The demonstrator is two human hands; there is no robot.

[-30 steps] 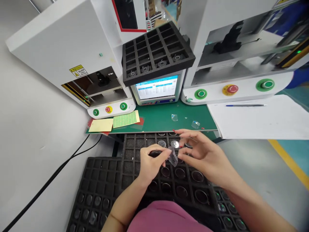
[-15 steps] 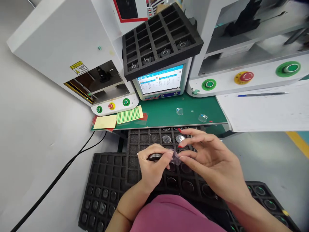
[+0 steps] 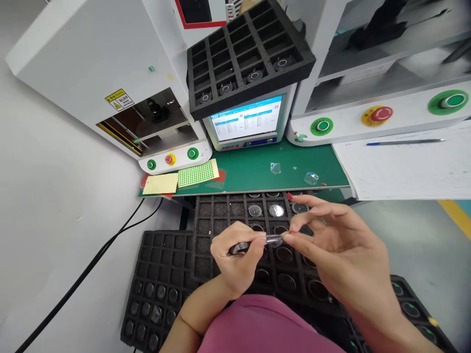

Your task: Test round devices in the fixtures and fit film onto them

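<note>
My left hand (image 3: 235,257) is closed around a small dark round part (image 3: 238,248), held over a black foam tray (image 3: 206,230) of round parts. My right hand (image 3: 334,245) pinches a thin clear film (image 3: 274,239) between thumb and forefinger, right at the edge of that part. The film stretches between the two hands. Shiny round discs (image 3: 275,211) sit in the tray cells just beyond my fingers.
A second foam tray (image 3: 154,284) lies lower left, another (image 3: 408,304) at the right. Beyond is a green mat (image 3: 250,171) with sticker sheets (image 3: 196,174) and film scraps (image 3: 275,168). Behind stand a monitor (image 3: 246,120), a tray (image 3: 250,54) on it, and white machines with buttons (image 3: 377,115).
The clear film, hanging loosely between my hands before, is now pulled flat between left thumb and right fingertips. The view has shifted slightly; both hands sit a little lower and rightwards.
</note>
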